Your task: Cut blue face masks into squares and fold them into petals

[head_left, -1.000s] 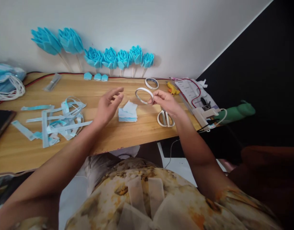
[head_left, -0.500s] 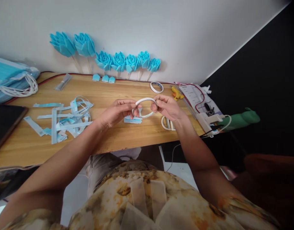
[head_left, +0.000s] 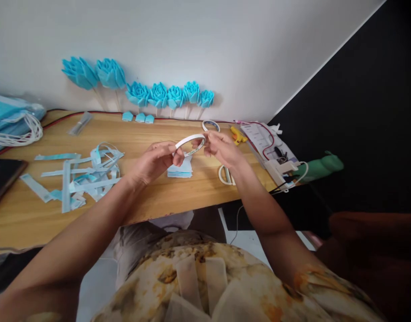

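Note:
Both my hands hold a thin white tape roll (head_left: 189,142) above the wooden table (head_left: 158,197). My left hand (head_left: 154,162) pinches its left side with closed fingers. My right hand (head_left: 220,148) grips its right side. Just beneath the ring lies a small stack of blue cut pieces (head_left: 180,169). White-handled scissors (head_left: 224,175) rest on the table under my right wrist.
Blue fabric roses (head_left: 158,93) lean on the wall at the back. Cut blue strips (head_left: 84,172) lie at the left, face masks (head_left: 10,125) at the far left, a second tape roll (head_left: 210,124), a yellow glue gun (head_left: 237,134) and a power strip (head_left: 282,167) at the right.
My left hand was open and apart from the ring a second ago; it has closed on the ring's left side. Both hands have since shifted slightly left and tilted the ring.

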`<state>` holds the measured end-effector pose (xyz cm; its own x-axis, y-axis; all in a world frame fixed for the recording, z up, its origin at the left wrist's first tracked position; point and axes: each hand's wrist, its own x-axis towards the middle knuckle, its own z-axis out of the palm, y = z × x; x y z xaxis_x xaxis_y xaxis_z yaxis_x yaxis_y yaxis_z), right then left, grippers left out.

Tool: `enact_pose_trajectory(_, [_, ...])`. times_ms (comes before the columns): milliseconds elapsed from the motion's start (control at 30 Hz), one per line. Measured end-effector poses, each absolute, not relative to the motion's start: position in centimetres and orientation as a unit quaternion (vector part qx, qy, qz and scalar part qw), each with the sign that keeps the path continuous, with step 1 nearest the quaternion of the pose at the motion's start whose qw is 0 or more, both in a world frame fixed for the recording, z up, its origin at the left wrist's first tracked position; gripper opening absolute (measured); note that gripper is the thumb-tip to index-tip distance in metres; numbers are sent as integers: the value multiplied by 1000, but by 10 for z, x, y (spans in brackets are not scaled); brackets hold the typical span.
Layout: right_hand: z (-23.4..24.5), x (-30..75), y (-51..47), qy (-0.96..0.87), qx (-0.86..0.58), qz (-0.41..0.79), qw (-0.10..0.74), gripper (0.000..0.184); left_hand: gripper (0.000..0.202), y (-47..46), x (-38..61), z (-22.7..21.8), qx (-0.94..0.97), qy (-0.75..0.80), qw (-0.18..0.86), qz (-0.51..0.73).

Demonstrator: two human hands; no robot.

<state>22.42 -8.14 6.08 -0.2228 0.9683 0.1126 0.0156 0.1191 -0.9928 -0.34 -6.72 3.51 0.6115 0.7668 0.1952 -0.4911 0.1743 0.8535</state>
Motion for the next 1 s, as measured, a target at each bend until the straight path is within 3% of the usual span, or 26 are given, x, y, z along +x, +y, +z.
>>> enact_pose_trajectory(133, [49, 218, -84, -553, -380, 567, 478, 52, 36, -69, -4, 39, 495, 137, 753, 411])
enact_pose_trajectory(467, [68, 221, -84, -611, -396, 495, 474, 50, 33, -67, -4, 34, 496, 155, 756, 398])
enact_pose_trajectory(1000, [51, 209, -84, -549, -406, 538, 495, 55, 29, -68, -2, 36, 468, 155, 763, 418])
